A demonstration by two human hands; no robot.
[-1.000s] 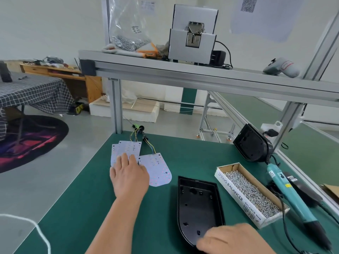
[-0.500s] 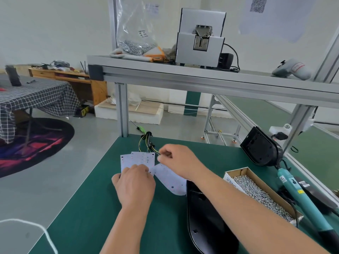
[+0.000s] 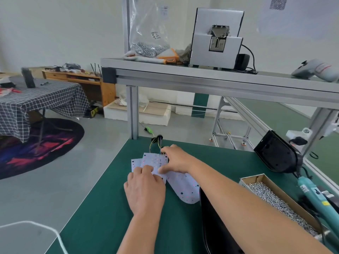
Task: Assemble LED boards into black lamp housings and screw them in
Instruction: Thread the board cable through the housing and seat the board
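Right hand (image 3: pixel 176 160): reaches in from the lower right, forefinger at the wired far edge and thumb at the near edge of the top LED board (image 3: pixel 155 160), gripping it.
Left hand (image 3: pixel 145 189): palm down, fingers loosely bent, tips pressing the stack's near end.
Boards: the top one lies on a lower LED board (image 3: pixel 134 163); a third LED board (image 3: pixel 183 189) sits just right of them, centre frame.
Wires (image 3: pixel 153 144): run from the top board's far edge.
Black housing (image 3: pixel 214 226): lower centre, partly under the right forearm.
Right edge: propped housing (image 3: pixel 275 154), screw box (image 3: pixel 256 177), teal screwdriver (image 3: pixel 315 195).
Surface: green mat (image 3: pixel 100 208).
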